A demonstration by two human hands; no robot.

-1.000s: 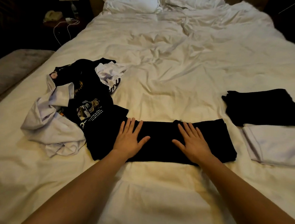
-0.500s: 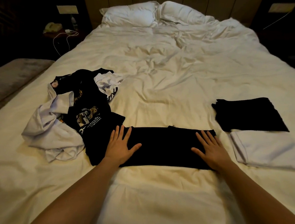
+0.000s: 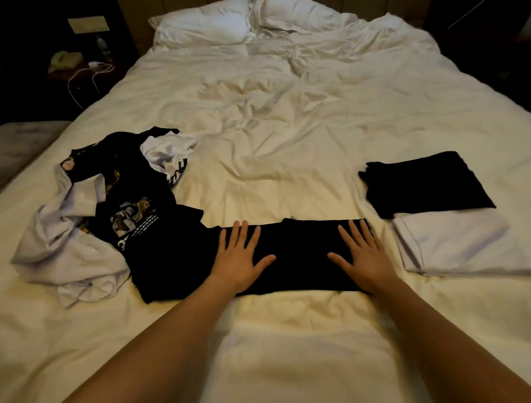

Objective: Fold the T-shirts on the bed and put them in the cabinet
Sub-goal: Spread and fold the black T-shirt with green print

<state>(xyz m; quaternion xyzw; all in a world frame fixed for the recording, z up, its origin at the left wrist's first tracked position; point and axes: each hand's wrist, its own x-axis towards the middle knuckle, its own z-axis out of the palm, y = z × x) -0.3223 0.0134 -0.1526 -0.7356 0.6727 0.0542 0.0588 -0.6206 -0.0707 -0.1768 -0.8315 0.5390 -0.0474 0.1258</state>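
- The right hand (image 3: 364, 260) has slid out to the right end of the black T-shirt (image 3: 301, 258).
- Both hands lie flat, fingers spread, gripping nothing; the left hand (image 3: 240, 256) stays.
- The strip looks smoothed, ready for folding.

Both forearms (image 3: 437, 348) are cut off at the bottom edge. Nightstand items (image 3: 66, 60) are too dark to identify. Shirt print (image 3: 132, 219) is illegible.

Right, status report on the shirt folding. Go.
Left hand and right hand flat, open, on the black T-shirt, folded into a long strip. Two folded shirts to the right. Unfolded pile touches its left end.
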